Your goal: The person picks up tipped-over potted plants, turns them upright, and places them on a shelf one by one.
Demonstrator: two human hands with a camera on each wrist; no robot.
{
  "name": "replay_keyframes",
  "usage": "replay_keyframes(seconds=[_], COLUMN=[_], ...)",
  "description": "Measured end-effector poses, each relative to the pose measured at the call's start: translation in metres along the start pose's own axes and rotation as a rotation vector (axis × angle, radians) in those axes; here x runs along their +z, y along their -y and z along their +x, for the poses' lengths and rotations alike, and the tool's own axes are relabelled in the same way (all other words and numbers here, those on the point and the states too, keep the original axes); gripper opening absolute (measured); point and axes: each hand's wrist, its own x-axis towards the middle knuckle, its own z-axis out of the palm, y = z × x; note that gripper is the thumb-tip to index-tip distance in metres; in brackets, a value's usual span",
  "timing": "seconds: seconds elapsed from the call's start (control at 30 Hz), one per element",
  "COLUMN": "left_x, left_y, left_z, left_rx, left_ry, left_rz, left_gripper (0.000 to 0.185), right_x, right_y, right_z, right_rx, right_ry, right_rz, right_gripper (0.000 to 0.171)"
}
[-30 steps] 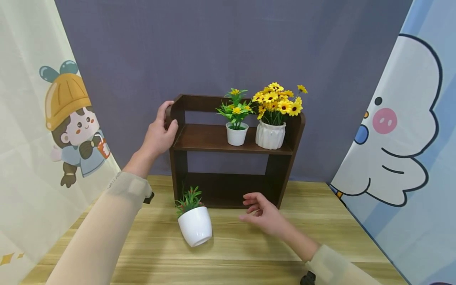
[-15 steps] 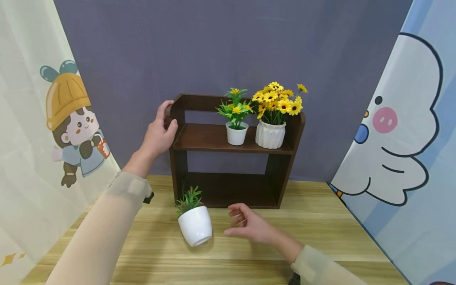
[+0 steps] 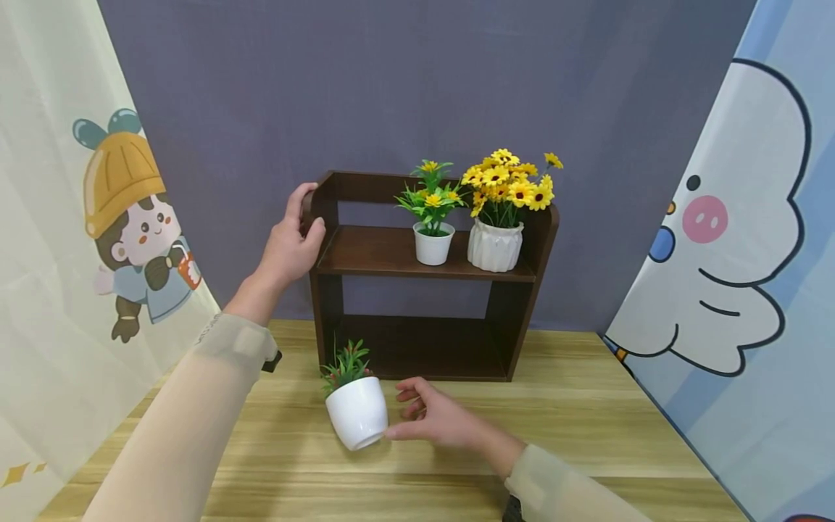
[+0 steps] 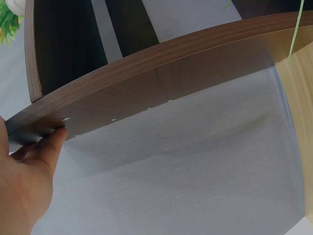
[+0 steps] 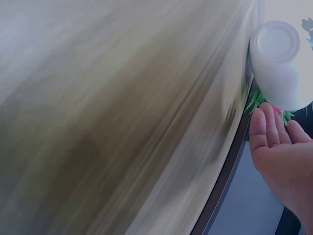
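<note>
My left hand (image 3: 287,243) holds the upper left side panel of a dark brown wooden shelf (image 3: 417,274). In the left wrist view, the fingers of that hand (image 4: 29,181) lie against the panel's outer face. A glossy white pot (image 3: 359,413) with a green, red-dotted plant (image 3: 348,368) lies tipped over on the table before the shelf, its base toward me. Just right of the pot is my right hand (image 3: 440,417), fingers loosely bent and thumb beside the pot's base; whether the thumb touches it I cannot tell. Nothing is gripped by the right hand.
On the upper shelf board stand a small white pot (image 3: 433,246) with yellow-flowered greenery and a ribbed white pot (image 3: 496,248) of yellow daisies. The wood-grained table (image 3: 587,406) reaches a grey curtain (image 3: 417,80) behind. Printed cloths hang at both sides.
My right hand has moved left across the table, up to the tipped pot. The left hand stays on the shelf, and the pots have not moved.
</note>
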Motion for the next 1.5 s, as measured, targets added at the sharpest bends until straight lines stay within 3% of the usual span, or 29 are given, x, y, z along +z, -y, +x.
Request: replay_keyframes(seconds=[0.93, 1.5], left_x=[0.001, 0.0], left_y=[0.001, 0.0], left_z=[0.001, 0.0], left_rx=[0.0, 0.006], left_ry=[-0.003, -0.01], left_rz=[-0.008, -0.009], left_gripper=[0.061, 0.061], right_x=[0.036, 0.046], right_y=[0.013, 0.018], right_z=[0.027, 0.036], right_rx=[0.049, 0.081], right_ry=[-0.004, -0.064], right_rz=[0.078, 0.01], right_gripper=[0.088, 0.092])
